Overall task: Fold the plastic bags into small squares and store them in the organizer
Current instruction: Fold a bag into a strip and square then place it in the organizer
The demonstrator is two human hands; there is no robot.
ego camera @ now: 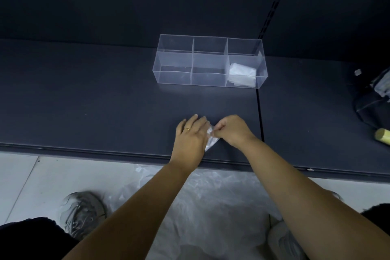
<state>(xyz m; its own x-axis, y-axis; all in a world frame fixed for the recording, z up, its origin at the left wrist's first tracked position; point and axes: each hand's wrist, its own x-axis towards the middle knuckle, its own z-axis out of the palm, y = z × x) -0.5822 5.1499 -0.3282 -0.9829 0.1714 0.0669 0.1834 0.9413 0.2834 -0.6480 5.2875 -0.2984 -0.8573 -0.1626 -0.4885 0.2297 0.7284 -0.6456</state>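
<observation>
Centrally, a partly folded plastic bag (210,141) is worked by two bare hands on a dark shelf surface (95,95), close to its front edge. The left hand (190,135) is laid flat on the bag, its fingers straight and close together, pressing down; a gold ring is worn on one finger. The right hand (232,131) is curled, and the bag's edge is pinched between thumb and forefinger.

Only a narrow clear strip of the bag is seen between the two hands. Its long axis runs roughly from twelve o'clock to six o'clock, tipped slightly towards seven. The rest is hidden under the left palm, so how small the fold is cannot be judged.

A clear acrylic organizer (173,63) with six compartments is set well apart from the hands, at twelve o'clock from them. One folded bag (242,75) is already stored in its near right compartment, at about one o'clock from the hands; the other five appear empty. Folding is judged to be in progress, and the bag would then have to be carried straight away from the body. Both hands are about equally near.

Below the shelf, at six o'clock, a heap of loose plastic bags (211,207) is spread on the floor beside a grey shoe (84,213). At three o'clock a dark bag (371,107) and a pale cylinder (383,135) are cut off by the frame and cannot be identified further.
</observation>
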